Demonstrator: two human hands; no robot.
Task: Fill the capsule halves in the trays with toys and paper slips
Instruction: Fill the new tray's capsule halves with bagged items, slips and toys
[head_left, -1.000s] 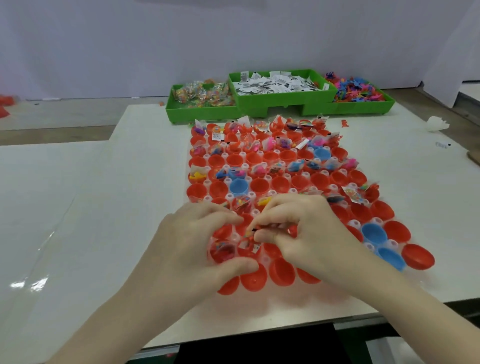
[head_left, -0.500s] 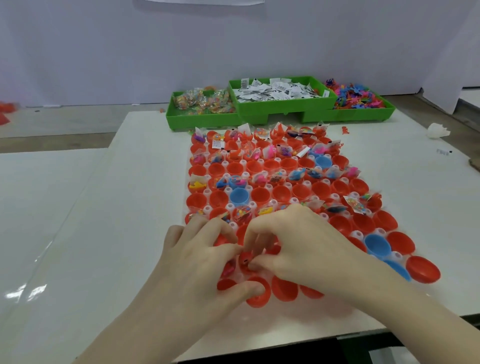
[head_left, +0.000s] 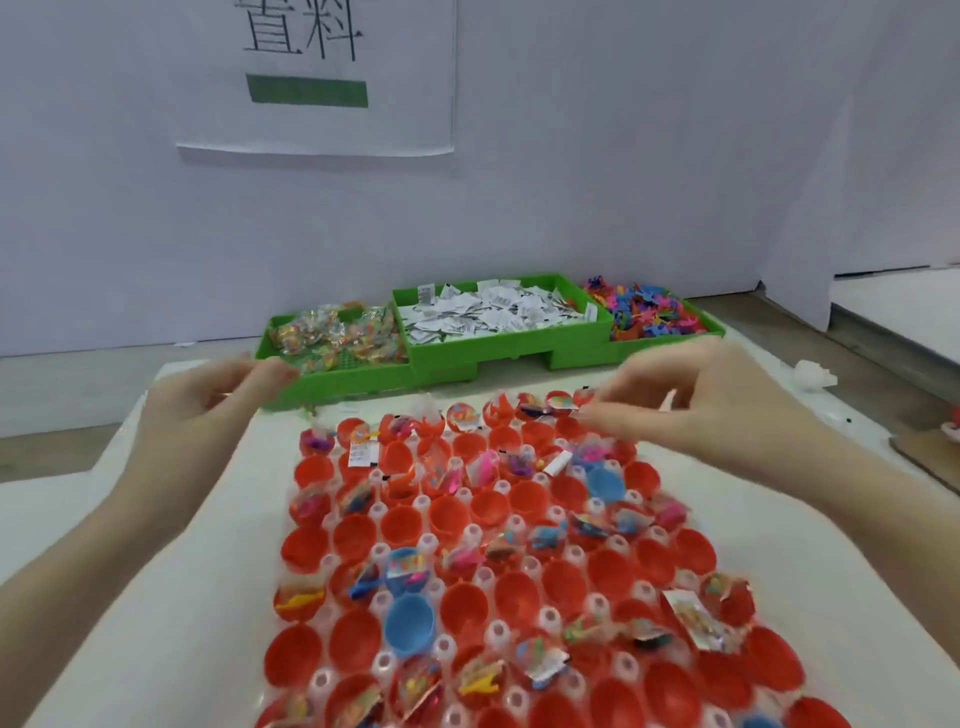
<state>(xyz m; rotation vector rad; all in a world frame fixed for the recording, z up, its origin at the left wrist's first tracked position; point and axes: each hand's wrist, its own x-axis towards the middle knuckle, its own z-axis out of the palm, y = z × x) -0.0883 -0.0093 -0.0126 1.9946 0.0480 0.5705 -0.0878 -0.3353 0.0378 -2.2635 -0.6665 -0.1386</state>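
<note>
Fingers on my right hand (head_left: 691, 400) look drawn together near the far row of the tray, perhaps pinching something small, but motion blur keeps me from telling whether they hold anything; those of my left hand (head_left: 208, 410) are loosely curled toward the near corner of the green bin and seem to hold nothing. Between my forearms lies the clear plastic tray (head_left: 470, 535) of round sockets, seated with red plastic capsule halves (head_left: 452, 514) and a few blue capsule halves (head_left: 409, 623). I judge the job roughly half done: many cups hold wrapped colourful toys (head_left: 696, 618) or a white paper slip (head_left: 362, 453), while plenty, mostly in the middle rows and along the edges, sit bare. Beyond the tray, on the white tabletop (head_left: 171, 597), stand three green plastic bins: bagged toys (head_left: 337, 338) at left, folded paper slips (head_left: 493, 312) in the middle, loose bright plastic figures (head_left: 649, 314) at right.
</note>
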